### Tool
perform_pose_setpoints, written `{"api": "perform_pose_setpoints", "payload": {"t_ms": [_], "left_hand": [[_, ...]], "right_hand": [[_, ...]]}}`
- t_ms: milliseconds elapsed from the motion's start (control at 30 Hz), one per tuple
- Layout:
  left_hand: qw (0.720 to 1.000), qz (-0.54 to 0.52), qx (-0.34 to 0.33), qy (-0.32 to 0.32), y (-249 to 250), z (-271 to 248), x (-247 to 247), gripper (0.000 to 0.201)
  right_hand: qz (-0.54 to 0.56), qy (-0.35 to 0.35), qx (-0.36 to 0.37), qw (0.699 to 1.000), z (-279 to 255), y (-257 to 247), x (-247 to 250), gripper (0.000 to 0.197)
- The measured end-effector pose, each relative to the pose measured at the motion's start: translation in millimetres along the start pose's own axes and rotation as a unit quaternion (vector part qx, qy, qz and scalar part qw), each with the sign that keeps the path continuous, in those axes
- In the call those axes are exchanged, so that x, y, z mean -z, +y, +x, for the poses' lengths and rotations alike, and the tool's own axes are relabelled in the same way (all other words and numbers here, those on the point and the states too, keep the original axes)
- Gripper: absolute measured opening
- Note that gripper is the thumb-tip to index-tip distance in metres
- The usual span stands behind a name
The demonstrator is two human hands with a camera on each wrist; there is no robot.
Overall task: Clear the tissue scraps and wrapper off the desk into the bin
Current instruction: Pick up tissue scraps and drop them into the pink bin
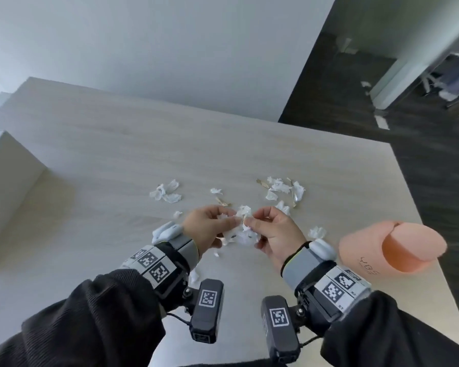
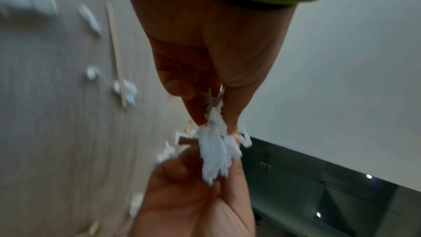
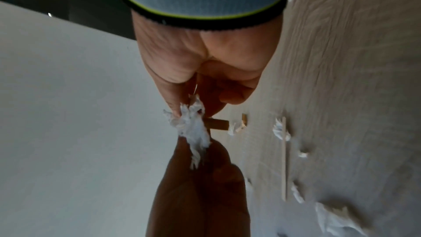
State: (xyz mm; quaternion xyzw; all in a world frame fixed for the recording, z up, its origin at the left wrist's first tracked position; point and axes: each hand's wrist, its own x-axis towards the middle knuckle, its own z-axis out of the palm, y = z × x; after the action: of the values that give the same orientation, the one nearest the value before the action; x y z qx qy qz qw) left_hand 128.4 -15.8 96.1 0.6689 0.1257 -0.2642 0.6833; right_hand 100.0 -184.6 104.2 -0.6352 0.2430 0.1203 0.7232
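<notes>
Both hands meet above the middle of the pale wooden desk (image 1: 117, 144) and pinch one white tissue scrap (image 1: 243, 211) between them. My left hand (image 1: 232, 221) holds its left side, my right hand (image 1: 251, 221) its right side. In the left wrist view the tissue (image 2: 213, 147) hangs frayed between thumb and finger; the right wrist view shows the same tissue (image 3: 193, 129). More tissue scraps (image 1: 166, 193) lie at the left and a cluster (image 1: 284, 190) at the right. Tan wrapper bits (image 1: 221, 202) lie among them. A pink bin (image 1: 390, 247) with a swing lid stands at my right.
A thin wooden strip (image 2: 117, 57) lies on the desk among the scraps. Small scraps (image 1: 317, 232) sit beside the bin and one (image 1: 194, 275) under my left wrist. The desk's right edge drops to dark floor (image 1: 435, 168). A grey box (image 1: 8, 181) stands at the left.
</notes>
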Motion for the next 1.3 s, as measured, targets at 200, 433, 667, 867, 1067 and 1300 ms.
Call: {"api": "perform_pose_setpoints", "payload": {"t_ms": [200, 433, 667, 867, 1067, 1300], "left_hand": [[0.992, -0.106, 0.043, -0.054, 20, -6, -79, 0.015], [0.992, -0.050, 0.009, -0.115, 23, -15, -176, 0.036], [0.993, 0.059, -0.061, -0.083, 21, -9, -255, 0.035], [0.979, 0.159, -0.118, -0.039, 16, -7, -312, 0.020], [0.957, 0.246, -0.153, -0.022, -6, 0, -339, 0.019], [0.899, 0.392, -0.196, 0.008, -16, 11, -349, 0.023]], "right_hand": [[-0.023, 0.099, 0.080, 0.992, -16, -13, 55, 0.017], [-0.046, 0.171, 0.088, 0.980, -36, -25, 137, 0.006], [-0.091, 0.147, 0.099, 0.980, -50, -39, 216, 0.010], [-0.120, 0.107, 0.115, 0.980, -64, -35, 278, 0.022], [-0.260, 0.224, 0.288, 0.894, -61, -25, 335, 0.014], [-0.313, 0.196, 0.219, 0.903, -34, -23, 360, 0.013]]}}
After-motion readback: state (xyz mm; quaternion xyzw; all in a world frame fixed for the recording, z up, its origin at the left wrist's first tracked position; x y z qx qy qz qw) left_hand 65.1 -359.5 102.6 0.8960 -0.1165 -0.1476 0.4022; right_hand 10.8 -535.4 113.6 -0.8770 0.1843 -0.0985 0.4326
